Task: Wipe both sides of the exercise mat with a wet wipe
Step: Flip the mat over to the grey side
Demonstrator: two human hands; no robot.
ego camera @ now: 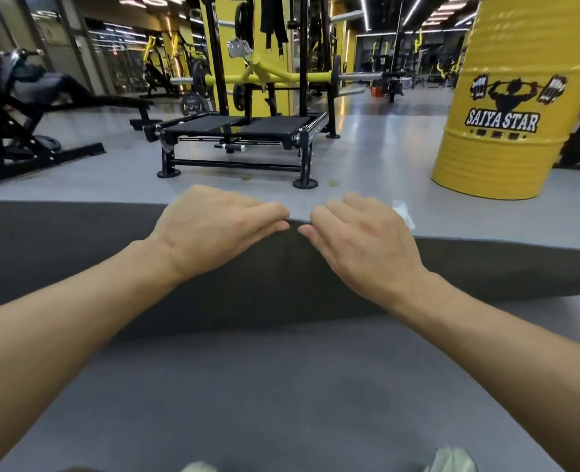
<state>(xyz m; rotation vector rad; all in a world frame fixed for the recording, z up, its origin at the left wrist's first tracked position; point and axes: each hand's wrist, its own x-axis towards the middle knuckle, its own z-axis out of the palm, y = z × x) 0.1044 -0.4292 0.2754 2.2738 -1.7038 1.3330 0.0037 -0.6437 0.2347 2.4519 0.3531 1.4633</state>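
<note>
From my remote feed: the left hand and right hand, nearly touching, clamp their curled fingers over the raised edge of the dark exercise mat, which spans the grey gym floor. A white wet wipe shows just beyond the right hand; I cannot tell whether it is held.

1. The single head camera is looking forward and down, sitting close above the left hand and right hand at the exercise mat.
2. It is facing across the gym floor; its wide lens is seemingly bending the edges.
</note>
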